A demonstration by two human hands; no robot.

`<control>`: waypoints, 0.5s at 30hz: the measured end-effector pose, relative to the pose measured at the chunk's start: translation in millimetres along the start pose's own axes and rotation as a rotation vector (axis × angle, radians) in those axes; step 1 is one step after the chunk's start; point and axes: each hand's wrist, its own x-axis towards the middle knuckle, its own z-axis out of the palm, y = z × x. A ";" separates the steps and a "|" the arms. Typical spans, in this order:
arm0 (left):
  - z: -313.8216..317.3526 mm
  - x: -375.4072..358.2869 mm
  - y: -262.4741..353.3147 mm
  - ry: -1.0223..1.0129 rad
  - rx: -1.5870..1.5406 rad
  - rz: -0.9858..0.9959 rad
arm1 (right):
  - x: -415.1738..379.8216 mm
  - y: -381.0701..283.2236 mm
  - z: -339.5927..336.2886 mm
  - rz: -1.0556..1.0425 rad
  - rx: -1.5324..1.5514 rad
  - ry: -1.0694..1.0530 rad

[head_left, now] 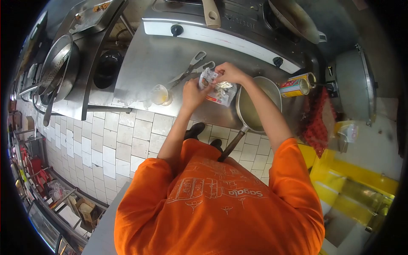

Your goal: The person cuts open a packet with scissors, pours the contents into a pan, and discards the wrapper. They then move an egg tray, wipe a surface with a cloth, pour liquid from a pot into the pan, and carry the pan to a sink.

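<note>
The packet [221,97] is at the near edge of the bench [140,53], its long axis slanting from far left to near right. The left hand [194,96] pinches its left edge; the right hand [230,73] comes over its far side, grip pinching the far-left end. Both are equally close. The pot [270,90] stands just right of the packet, the scissors [196,62] just beyond the left hand.

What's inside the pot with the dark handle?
The pot seems to hold a pale, cloudy liquid, showing on both sides of the right forearm. The forearm covers the strip between, so I can't tell what's there.
</note>
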 end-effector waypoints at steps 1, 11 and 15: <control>-5.1 -0.5 1.3 -0.030 -0.169 -0.051 | 4.0 -2.0 3.5 0.001 0.067 0.021; 14.7 -17.9 -41.1 0.141 -0.569 -0.222 | 17.5 -25.2 14.4 0.064 -0.324 -0.001; 11.3 -27.5 -31.2 0.078 -0.873 -0.298 | 8.5 -26.7 14.5 0.041 -0.042 -0.073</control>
